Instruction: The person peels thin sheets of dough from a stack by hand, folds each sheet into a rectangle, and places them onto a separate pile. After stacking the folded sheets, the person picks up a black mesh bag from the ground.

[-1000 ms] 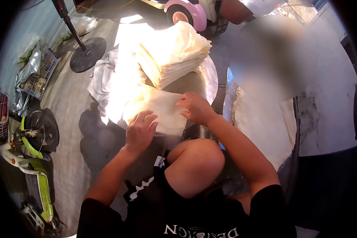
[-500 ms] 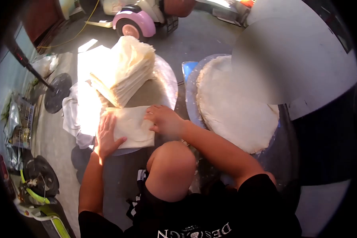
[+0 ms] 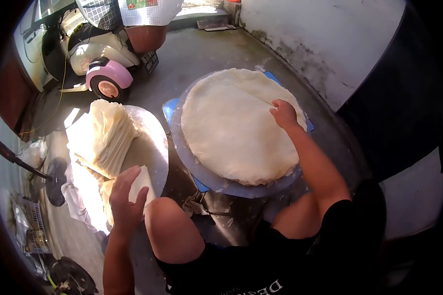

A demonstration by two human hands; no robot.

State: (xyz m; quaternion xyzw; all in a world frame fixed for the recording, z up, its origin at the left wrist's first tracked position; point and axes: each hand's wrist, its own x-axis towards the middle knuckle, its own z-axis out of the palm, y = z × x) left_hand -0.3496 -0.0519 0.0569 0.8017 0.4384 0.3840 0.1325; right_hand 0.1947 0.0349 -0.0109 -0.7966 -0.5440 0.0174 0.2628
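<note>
Right hand (image 3: 283, 113) has left the folded sheet (image 3: 142, 183) for the round stack (image 3: 231, 132), grip pinched on its far-right edge, while the left hand (image 3: 125, 199) lies open, flat on the fold; lifting one layer cleanly likely follows.

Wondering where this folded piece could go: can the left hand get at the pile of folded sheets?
Probably yes: the left hand rests on a folded sheet right beside the pile of folded sheets on the metal tray, with nothing between them.

The left hand (image 3: 125, 199) lies on a folded sheet (image 3: 142, 180) before the pile (image 3: 103, 137), the right hand (image 3: 284, 113) on the round stack (image 3: 231, 137).
</note>
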